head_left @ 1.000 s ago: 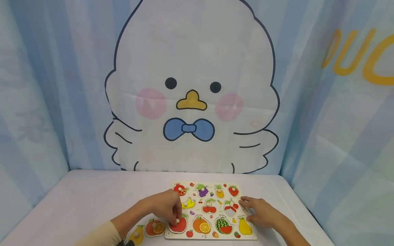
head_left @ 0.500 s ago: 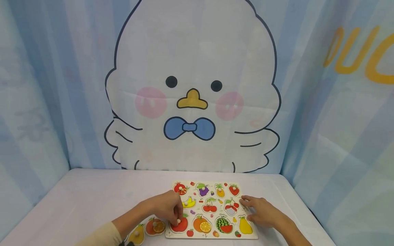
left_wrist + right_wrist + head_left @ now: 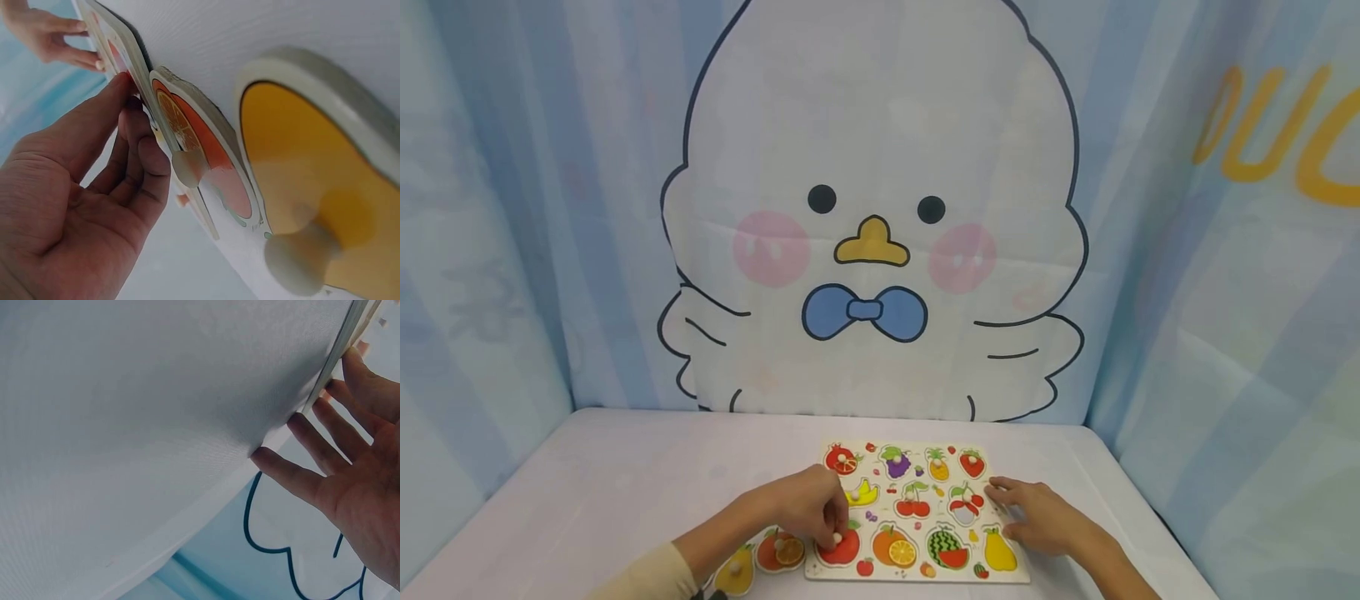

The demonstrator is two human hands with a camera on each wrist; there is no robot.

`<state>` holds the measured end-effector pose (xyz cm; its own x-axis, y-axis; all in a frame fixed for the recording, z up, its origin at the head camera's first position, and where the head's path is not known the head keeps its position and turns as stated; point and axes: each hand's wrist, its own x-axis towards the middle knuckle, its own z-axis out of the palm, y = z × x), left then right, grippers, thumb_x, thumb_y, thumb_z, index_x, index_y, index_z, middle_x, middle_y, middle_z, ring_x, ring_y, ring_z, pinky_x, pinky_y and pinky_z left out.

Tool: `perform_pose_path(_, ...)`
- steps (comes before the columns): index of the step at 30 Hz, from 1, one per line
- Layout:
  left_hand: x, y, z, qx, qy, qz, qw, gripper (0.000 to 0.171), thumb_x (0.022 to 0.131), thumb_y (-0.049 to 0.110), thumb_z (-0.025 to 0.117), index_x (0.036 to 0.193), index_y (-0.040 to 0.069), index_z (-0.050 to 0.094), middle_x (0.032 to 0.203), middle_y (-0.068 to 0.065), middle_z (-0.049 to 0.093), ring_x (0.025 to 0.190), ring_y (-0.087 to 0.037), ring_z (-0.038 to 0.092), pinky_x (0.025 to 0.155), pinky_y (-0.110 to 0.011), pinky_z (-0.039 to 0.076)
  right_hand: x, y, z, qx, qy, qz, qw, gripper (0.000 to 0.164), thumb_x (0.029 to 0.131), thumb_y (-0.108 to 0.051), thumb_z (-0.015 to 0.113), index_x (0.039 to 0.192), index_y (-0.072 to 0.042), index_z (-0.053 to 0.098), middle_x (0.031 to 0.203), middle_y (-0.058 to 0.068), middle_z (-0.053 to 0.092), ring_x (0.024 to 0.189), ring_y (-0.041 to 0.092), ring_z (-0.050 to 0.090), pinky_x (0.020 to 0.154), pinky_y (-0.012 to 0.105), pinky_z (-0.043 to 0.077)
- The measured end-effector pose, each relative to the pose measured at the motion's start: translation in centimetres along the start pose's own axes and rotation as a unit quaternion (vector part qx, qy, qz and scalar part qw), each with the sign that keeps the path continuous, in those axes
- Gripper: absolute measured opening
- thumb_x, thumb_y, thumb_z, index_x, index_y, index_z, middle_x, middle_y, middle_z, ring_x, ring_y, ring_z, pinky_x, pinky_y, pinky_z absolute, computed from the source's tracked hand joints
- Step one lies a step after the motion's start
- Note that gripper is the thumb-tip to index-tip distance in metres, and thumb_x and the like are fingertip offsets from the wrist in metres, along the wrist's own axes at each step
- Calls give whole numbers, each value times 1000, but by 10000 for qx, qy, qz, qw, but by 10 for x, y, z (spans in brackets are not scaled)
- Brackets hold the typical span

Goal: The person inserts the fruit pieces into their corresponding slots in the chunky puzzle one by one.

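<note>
A white fruit peg puzzle board (image 3: 880,575) lies on the table. With thumb and fingers, my left hand (image 3: 812,504) pinches the pale knob of a red apple puzzle piece (image 3: 848,550), which sits at the board's lower left corner. The left wrist view shows that hand (image 3: 94,181), its fingers hiding the knob. My right hand (image 3: 1041,517) rests its fingertips at the board's right edge. In the right wrist view, the spread fingers of that hand (image 3: 369,456) touch the table and the board's side.
Left of the board lie a loose orange piece (image 3: 780,552) and a yellow pear piece (image 3: 734,573), each with a knob. The pear slot (image 3: 999,550) on the board shows yellow with no knob. A cartoon curtain (image 3: 880,150) stands behind the white table (image 3: 647,467).
Both hands hold their places on the board. Only the head view has shifted slightly.
</note>
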<state>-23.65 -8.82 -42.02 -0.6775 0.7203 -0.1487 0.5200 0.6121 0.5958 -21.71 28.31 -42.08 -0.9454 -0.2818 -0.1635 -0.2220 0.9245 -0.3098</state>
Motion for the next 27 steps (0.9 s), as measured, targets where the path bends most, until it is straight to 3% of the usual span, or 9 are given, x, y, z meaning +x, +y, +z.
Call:
perform_pose_path(10,-9,-7,-5,-96,66,91,9999,24,78,19,80,97,24,68,71,10,59,61,-4,52,58,-20,47,0,1,1,-3,9,-94,10000,56,79,-16,77,132,-11,59,141,7,50,124,38,47,101,59,35)
perform_pose_path(17,-26,-12,-15,-177,149,-49,9997,20,78,16,79,87,23,63,74,8,59,64,-6,52,60,-20,48,0,0,0,-62,4,-31,10000,56,79,-16,77,132,-11,59,141,6,50,125,36,47,102,58,35)
perform_pose_path(27,-50,-27,-16,-337,52,-575,9978,20,76,14,80,83,24,64,74,5,60,64,-9,53,59,-21,48,2,2,1,-56,-22,49,10000,57,78,-17,77,132,-12,59,141,5,50,126,36,47,102,58,35)
